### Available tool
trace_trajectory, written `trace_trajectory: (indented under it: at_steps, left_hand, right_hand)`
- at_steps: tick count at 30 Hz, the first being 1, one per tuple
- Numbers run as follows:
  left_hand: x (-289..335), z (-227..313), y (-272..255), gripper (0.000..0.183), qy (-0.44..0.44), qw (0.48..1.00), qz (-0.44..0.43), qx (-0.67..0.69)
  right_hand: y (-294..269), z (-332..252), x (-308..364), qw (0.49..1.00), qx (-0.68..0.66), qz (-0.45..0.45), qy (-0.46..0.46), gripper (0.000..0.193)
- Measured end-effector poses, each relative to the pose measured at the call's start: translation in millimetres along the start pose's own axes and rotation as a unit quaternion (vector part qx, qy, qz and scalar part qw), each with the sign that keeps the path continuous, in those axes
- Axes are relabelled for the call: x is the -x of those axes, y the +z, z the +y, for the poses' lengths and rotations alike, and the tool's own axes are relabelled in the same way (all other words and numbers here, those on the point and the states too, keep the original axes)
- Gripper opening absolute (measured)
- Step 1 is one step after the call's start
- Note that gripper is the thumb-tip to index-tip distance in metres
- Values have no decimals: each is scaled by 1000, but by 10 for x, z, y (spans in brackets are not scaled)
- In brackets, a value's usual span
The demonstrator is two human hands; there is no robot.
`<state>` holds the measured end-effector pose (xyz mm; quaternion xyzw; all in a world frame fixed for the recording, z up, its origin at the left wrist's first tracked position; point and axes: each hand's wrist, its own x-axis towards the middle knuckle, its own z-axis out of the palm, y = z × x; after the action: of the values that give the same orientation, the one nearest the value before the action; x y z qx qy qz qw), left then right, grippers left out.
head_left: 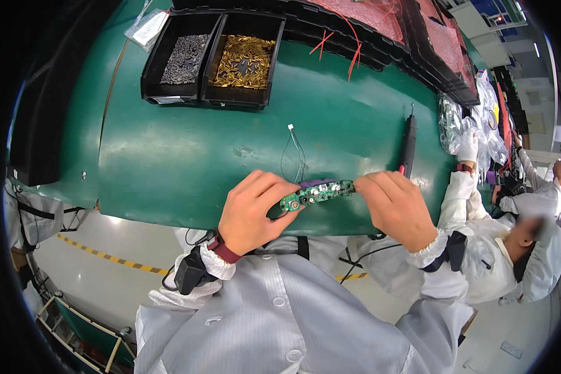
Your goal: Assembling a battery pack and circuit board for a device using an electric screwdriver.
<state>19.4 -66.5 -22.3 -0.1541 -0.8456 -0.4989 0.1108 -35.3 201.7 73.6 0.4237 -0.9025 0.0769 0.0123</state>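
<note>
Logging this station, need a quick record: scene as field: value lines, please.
Left hand: holds green circuit board by its left end
Right hand: fingertips at the board's right end; grip unclear
Wires: thin, just beyond the board, ending in a white connector
Black bins: two, side by side; grey parts left, brass-coloured parts right
Black pen-shaped tool: on green table, beyond the right hand
Co-worker: at right

Bright light leaves soft glare on the green tabletop (168,149), with fisheye distortion toward blackened corners.
</note>
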Motion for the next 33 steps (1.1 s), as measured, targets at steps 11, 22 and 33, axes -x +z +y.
trace_trajectory:
  at_steps: [11, 22, 33]
  left_hand:
    - [39, -10, 58, 34, 2, 1000, 16, 11]
    - [51, -8, 60, 35, 0, 1000, 9, 12]
    - [43, -21, 55, 35, 2, 1000, 6, 17]
  right_hand:
    - [41, -84, 123, 990, -99, 62, 73, 17]
    - [-79, -63, 112, 999, 46, -17, -3, 18]
    - [18, -56, 83, 997, -46, 62, 23, 19]
